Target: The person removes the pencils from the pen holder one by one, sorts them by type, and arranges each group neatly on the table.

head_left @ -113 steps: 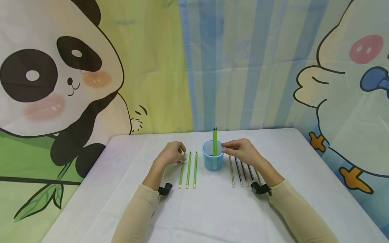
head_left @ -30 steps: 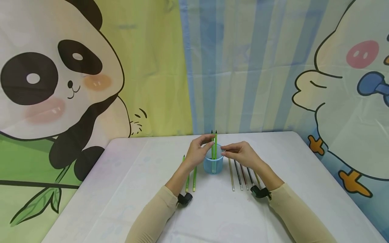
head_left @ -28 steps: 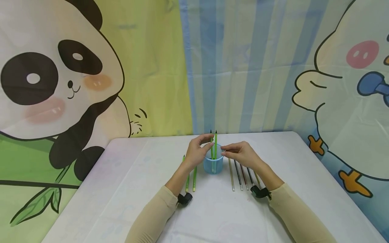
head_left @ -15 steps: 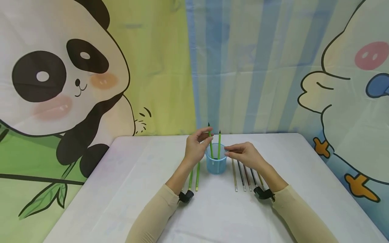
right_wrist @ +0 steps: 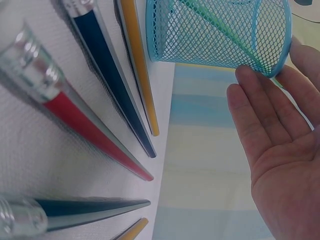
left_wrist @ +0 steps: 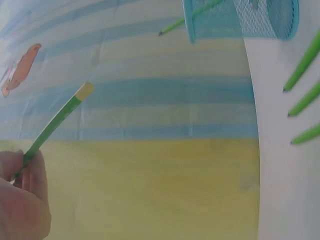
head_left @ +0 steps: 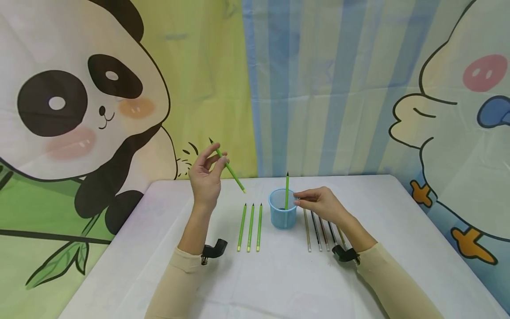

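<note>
My left hand (head_left: 206,179) pinches a green pencil (head_left: 232,170) in the air, left of the cup. Its dark tip points up and left, and its pale yellow end (left_wrist: 84,91) points down and right. My right hand (head_left: 322,204) pinches the right rim of a light blue mesh pencil cup (head_left: 283,218), which stands upright on the table. In the right wrist view, fingertips (right_wrist: 246,75) lie against the cup's rim. One green pencil (head_left: 287,190) stands tip up inside the cup.
Three green pencils (head_left: 250,228) lie side by side left of the cup. Right of it lie several pencils in yellow, dark blue and red (head_left: 323,234), partly under my right forearm. A white cloth covers the table (head_left: 279,283). A printed curtain (head_left: 303,88) hangs behind.
Two pencils stood in the cup a second ago. My left hand has lifted one out and carried it up and left. My right hand has stayed at the rim.
</note>
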`<state>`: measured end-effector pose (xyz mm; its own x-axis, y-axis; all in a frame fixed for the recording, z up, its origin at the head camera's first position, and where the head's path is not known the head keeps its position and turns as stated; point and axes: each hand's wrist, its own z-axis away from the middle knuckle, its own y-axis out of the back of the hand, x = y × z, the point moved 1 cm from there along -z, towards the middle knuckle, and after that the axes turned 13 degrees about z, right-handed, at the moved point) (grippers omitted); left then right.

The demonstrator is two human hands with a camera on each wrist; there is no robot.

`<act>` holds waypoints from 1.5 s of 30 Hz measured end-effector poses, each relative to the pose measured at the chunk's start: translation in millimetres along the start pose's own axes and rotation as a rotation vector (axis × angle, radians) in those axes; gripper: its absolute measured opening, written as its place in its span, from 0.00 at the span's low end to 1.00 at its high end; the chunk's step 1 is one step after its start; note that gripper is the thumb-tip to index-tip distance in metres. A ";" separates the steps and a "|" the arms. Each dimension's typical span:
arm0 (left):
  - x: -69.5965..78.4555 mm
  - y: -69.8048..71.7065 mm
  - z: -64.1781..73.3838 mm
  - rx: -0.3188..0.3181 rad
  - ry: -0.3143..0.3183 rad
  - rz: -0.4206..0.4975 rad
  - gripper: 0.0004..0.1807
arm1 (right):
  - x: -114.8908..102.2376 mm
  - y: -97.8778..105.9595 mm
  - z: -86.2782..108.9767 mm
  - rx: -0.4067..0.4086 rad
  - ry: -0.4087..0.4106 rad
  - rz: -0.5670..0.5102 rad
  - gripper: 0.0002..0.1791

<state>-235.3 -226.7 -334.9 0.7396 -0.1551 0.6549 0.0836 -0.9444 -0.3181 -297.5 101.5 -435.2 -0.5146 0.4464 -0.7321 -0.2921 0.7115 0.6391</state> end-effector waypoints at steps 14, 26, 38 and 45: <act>-11.7 46.2 15.7 -0.279 0.468 -0.415 0.22 | -2.0 -3.2 -2.1 0.005 -0.001 0.021 0.19; -61.2 70.7 35.8 -0.502 0.860 -0.704 0.21 | -2.7 -3.5 -6.7 0.002 0.025 0.021 0.21; -82.0 59.1 45.8 -0.537 0.833 -0.878 0.15 | 1.1 2.2 -1.9 0.001 -0.010 0.017 0.23; -85.4 59.5 50.1 -0.566 0.814 -0.935 0.14 | 0.1 1.2 -0.8 -0.011 -0.006 0.001 0.22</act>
<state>-260.0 -255.1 -444.1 -0.0582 0.6627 0.7466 -0.0966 -0.7481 0.6565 -298.6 102.0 -434.3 -0.5098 0.4507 -0.7328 -0.3001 0.7051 0.6425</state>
